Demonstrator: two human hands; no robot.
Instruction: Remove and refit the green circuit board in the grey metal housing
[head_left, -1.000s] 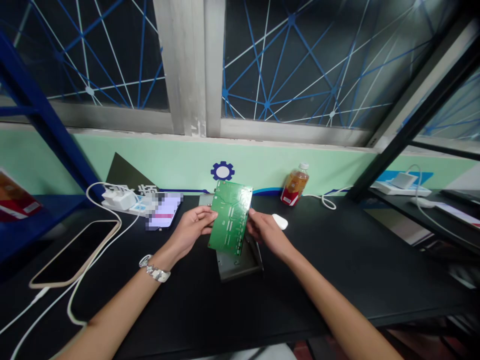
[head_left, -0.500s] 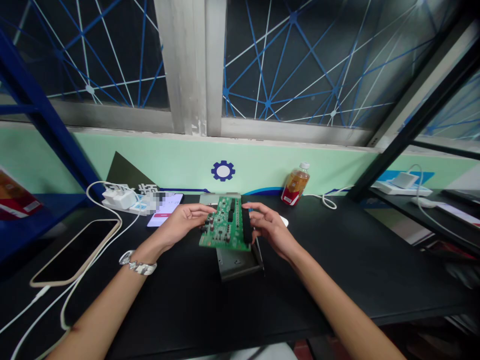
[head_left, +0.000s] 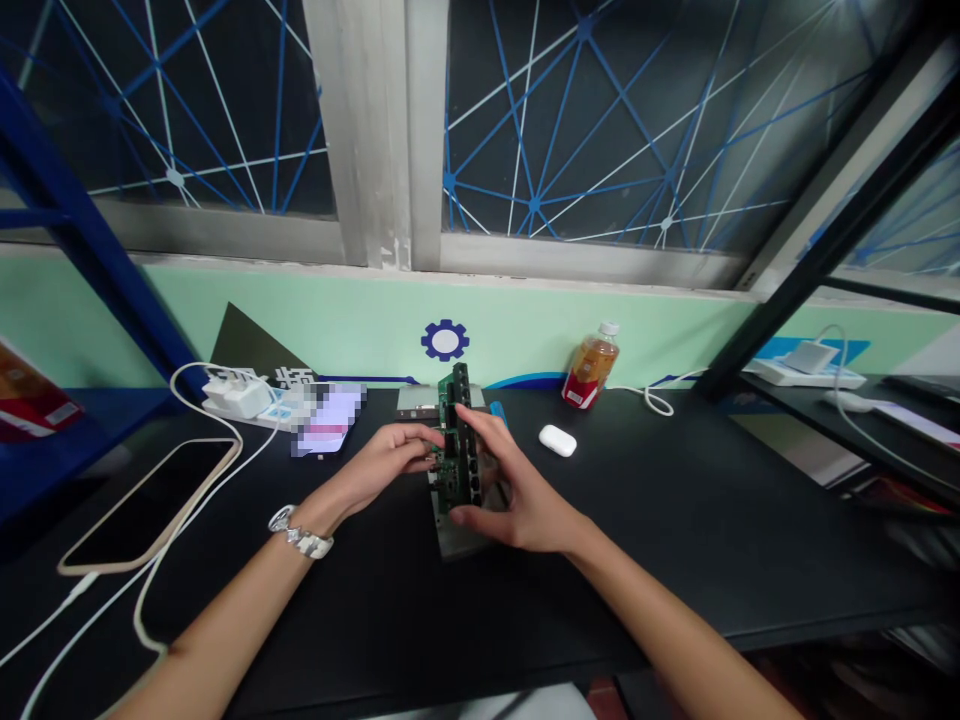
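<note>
A green circuit board (head_left: 444,480) stands tilted almost on edge, with its long black connector strip (head_left: 466,440) uppermost and facing right. My right hand (head_left: 517,485) grips the strip side, thumb near the front end and fingers at the top. On the left face of the board, the fingers of my left hand (head_left: 401,460) are closed at its edge; the fingertips are partly hidden. Beneath the board lies a grey metal casing (head_left: 459,542) on the black table, largely covered by the board and hands. A small blue item (head_left: 498,410) shows just behind my right hand.
A white earbud case (head_left: 558,440) lies to the right, with a drink bottle (head_left: 592,367) behind it by the wall. At left are a phone (head_left: 150,505) with white cables, a power strip (head_left: 281,410) with a charger, and a lit phone (head_left: 330,420). Shelf frames flank the table (head_left: 637,560).
The circuit board has turned from lying nearly flat to standing on edge, its connector strip now up. My right hand has shifted lower and around the strip; my left hand has moved slightly right.
</note>
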